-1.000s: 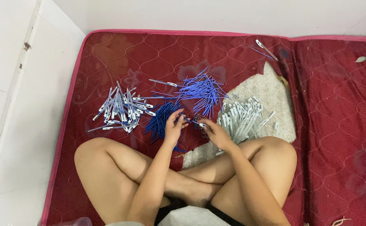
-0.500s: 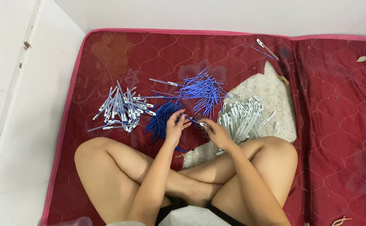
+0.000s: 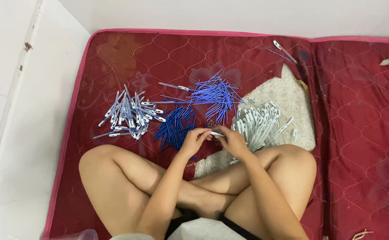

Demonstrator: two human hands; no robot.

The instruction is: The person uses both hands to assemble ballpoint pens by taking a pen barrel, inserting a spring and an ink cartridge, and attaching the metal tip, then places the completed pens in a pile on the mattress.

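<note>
1. Head view: the person is sitting cross-legged on a quilted maroon mattress (image 3: 114, 58), with both hands meeting just ahead of the knees.
2. The left hand (image 3: 194, 140) and right hand (image 3: 232, 140) are pinching a small white pen piece (image 3: 216, 133) between them, fingertips pressed on either end; exactly which fingers are closing I cannot tell.
3. To do this well, I'd judge they should be keeping the piece level, holding it near the ends and pushing straight along its axis, since thin plastic tubes bend and slip easily.
4. At eleven o'clock from the hands, a pile of dark blue caps (image 3: 174, 126) is lying, short and smooth.
5. At twelve o'clock, a fan of thin blue refills (image 3: 214, 93) is spreading out, slender and flexible-looking.
6. At ten o'clock, a heap of white-and-blue pens (image 3: 128, 115) is resting.
7. At three o'clock, white barrels (image 3: 259, 124) are sitting on a worn patch (image 3: 288, 95), pale and rough where the cover is torn.
</note>
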